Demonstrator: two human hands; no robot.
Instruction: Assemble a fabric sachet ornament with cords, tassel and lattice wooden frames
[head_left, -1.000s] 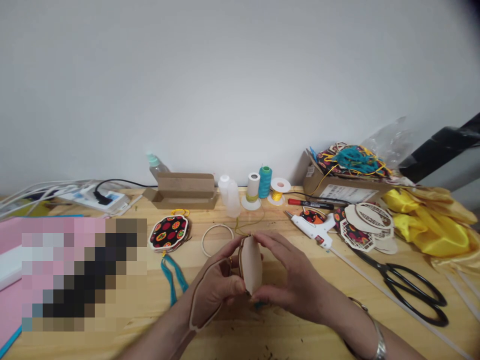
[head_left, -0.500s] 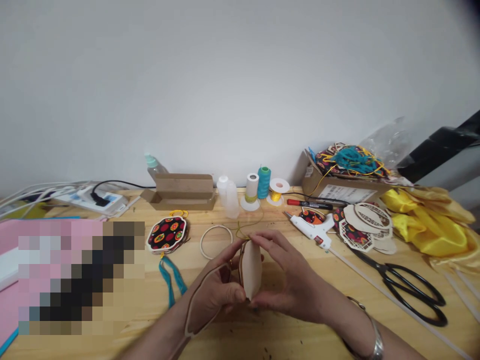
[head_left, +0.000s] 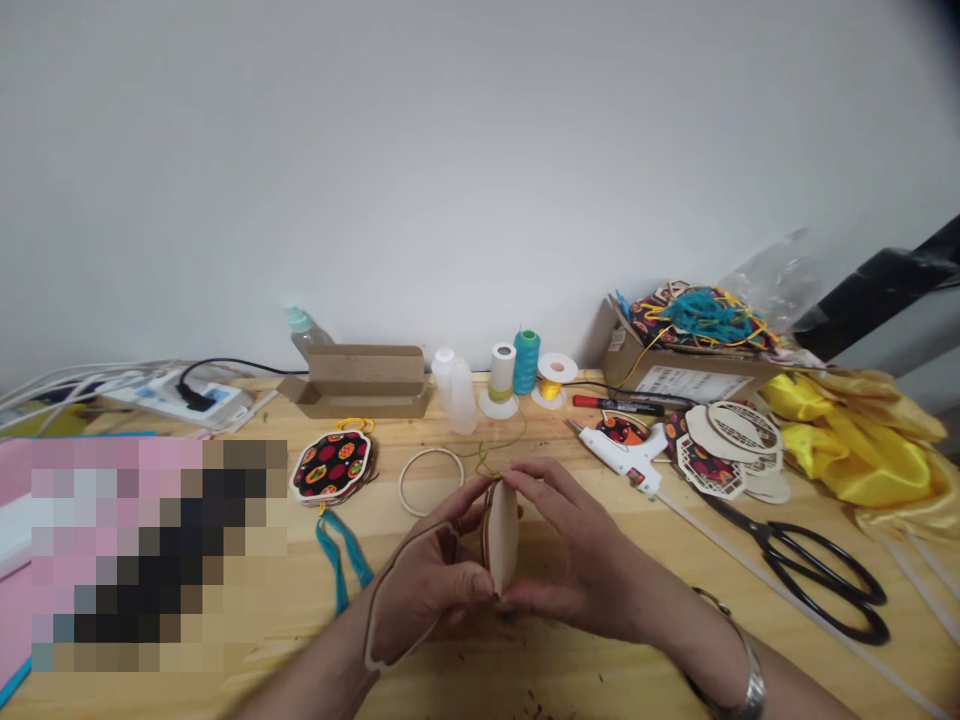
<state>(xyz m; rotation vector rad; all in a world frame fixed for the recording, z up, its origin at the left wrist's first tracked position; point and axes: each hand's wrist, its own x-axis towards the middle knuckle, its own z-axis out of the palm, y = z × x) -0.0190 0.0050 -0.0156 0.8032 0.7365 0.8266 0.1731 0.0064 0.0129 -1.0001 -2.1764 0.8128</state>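
Both hands pinch a pale wooden lantern-shaped piece [head_left: 502, 536] held on edge above the wooden table [head_left: 570, 650]. My left hand [head_left: 431, 578] grips its lower left side between thumb and fingers, and a thin wooden frame [head_left: 386, 620] hangs round that wrist. My right hand [head_left: 570, 555] holds the top and right side, with its fingertips at the upper edge, where an olive-yellow cord [head_left: 491, 455] trails off toward the spools.
A patterned fabric-covered piece [head_left: 334, 465] with a teal tassel [head_left: 337, 555], a wooden ring [head_left: 431, 481], a glue gun [head_left: 622, 455], black scissors [head_left: 814, 575], thread spools [head_left: 525, 365], glue bottles [head_left: 454, 390], cardboard boxes [head_left: 360, 380], cut-out wooden pieces [head_left: 731, 445], yellow cloth [head_left: 862, 440], a power strip [head_left: 180, 395].
Both hands and the wooden piece have stayed almost in place; the fingers shifted slightly along its edges, and the view drifted a little.
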